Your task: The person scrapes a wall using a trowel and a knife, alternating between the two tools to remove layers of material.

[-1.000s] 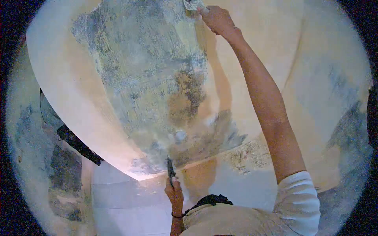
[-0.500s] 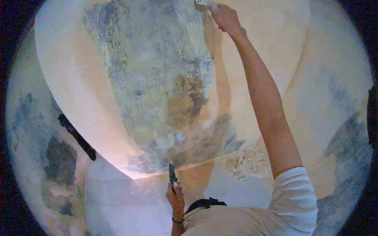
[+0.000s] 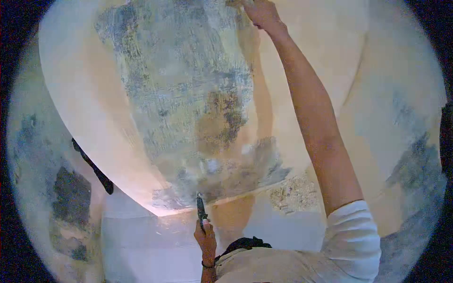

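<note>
At the bottom centre my left hand [image 3: 205,239], with a dark band at the wrist, is closed round the handle of a dark narrow tool [image 3: 201,210]. The tool points up and its pale-smeared tip is near the lower edge of a large curved pale surface [image 3: 99,108]. My right arm reaches up to the top of the view. There my right hand [image 3: 265,15] is closed on a scraper [image 3: 236,4], partly cut off by the frame, against the top of a grey-green rough patch [image 3: 179,70].
A dark elongated object [image 3: 94,166] shows behind the curved surface's left edge. Crumbly pale debris [image 3: 295,194] lies below its lower right edge. Stained grey and beige walls [image 3: 73,195] surround it. Bright light falls on its lower left corner.
My right hand has moved slightly up and left with the scraper. My left hand and its tool have shifted a little to the left, and the tool leans more to the left.
</note>
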The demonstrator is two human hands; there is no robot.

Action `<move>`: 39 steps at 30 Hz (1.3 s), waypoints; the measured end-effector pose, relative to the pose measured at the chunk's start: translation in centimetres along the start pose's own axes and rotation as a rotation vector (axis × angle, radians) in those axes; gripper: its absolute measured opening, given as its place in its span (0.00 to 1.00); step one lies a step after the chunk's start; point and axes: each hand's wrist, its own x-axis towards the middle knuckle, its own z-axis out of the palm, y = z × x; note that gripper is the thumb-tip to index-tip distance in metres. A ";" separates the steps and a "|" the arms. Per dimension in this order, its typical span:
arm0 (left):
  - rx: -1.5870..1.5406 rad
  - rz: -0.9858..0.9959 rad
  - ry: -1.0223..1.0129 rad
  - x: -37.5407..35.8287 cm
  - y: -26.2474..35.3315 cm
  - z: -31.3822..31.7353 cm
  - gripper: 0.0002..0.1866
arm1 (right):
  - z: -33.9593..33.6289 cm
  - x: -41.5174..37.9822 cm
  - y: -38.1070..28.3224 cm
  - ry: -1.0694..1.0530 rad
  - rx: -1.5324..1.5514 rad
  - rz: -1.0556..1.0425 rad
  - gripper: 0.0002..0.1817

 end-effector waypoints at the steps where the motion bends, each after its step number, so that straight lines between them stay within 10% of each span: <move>1: 0.008 0.018 -0.009 0.0 0.3 0.0 0.17 | -0.4 0.1 -0.1 -0.036 -0.030 -0.008 0.24; 23: -0.090 -0.013 0.059 0.6 0.5 -4.0 0.12 | -0.9 -7.3 -1.1 -0.035 0.030 -0.119 0.31; 28: -0.050 -0.045 0.151 -0.5 -0.3 -4.6 0.17 | 1.4 -8.7 -0.7 -0.121 0.109 0.194 0.31; 35: -0.142 -0.143 0.249 -1.7 -0.3 -6.0 0.17 | -0.5 -5.6 -1.3 0.026 0.019 -0.157 0.33; 39: -0.107 -0.070 0.211 -1.3 -0.5 -6.4 0.15 | -6.2 -3.6 -7.0 -0.296 0.382 0.510 0.29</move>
